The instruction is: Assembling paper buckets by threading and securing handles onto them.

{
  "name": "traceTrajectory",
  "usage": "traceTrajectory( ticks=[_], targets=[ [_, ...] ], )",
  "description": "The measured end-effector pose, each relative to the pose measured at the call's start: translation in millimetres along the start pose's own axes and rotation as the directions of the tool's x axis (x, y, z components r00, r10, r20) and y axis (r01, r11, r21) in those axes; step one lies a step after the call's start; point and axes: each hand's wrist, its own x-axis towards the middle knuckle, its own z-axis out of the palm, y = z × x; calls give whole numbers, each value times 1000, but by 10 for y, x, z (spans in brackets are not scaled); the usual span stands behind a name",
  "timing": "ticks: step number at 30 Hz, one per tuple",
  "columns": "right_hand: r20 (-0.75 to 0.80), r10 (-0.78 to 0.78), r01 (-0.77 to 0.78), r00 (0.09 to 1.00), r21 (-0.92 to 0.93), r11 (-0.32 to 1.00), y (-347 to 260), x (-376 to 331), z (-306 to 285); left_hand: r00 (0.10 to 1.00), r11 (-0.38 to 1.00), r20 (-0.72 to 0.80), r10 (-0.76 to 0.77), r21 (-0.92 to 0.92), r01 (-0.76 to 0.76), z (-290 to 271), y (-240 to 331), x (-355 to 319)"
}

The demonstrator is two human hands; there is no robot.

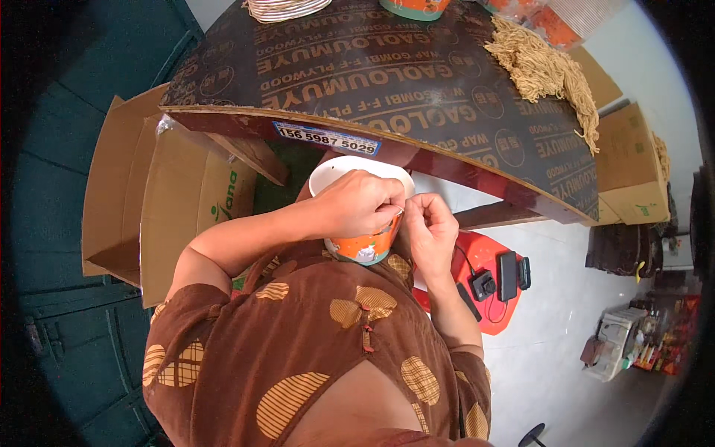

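Below the dark plywood table, left hand clamps the paper cup rim, right hand pinches beside it, probably fixing the lid, needing steady fingers

Single head-worn fisheye view, looking steeply down, close over chest and hands, table edge bending above

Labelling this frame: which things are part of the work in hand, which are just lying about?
In hand:
- paper cup, orange with white inside
- left hand on its rim
- right hand pinching at the rim

Lying about:
- dried noodles on plywood tabletop
- cardboard boxes
- red stool with black gadgets
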Motion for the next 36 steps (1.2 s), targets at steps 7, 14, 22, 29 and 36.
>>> traceTrajectory(
  ticks=[7, 14, 22, 29, 36],
  targets=[
    [22, 4, -4, 1000, 22, 1000, 10, -32, -40, 997, 989, 2, -77, -130, 77, -13, 11, 42],
    [31, -33, 35, 999, -66, 997, 11, -31, -34, 996, 987, 19, -83, -139, 85, -24, 3, 102],
    [9, -48, 49, 999, -62, 997, 44, -30, -38, 994, 979, -18, -104, -177, 99, -29, 74, 66],
    [7, 29, -29, 1000, -35, 999, -17, -28, -39, 998, 985, 36, -49, -165, 54, -35, 21, 27],
    [20, -38, 40, 999, -84, 996, -22, -23, -56, 999, 977, 9, -49, -207, 50, -22, 14, 85]
  ],
)
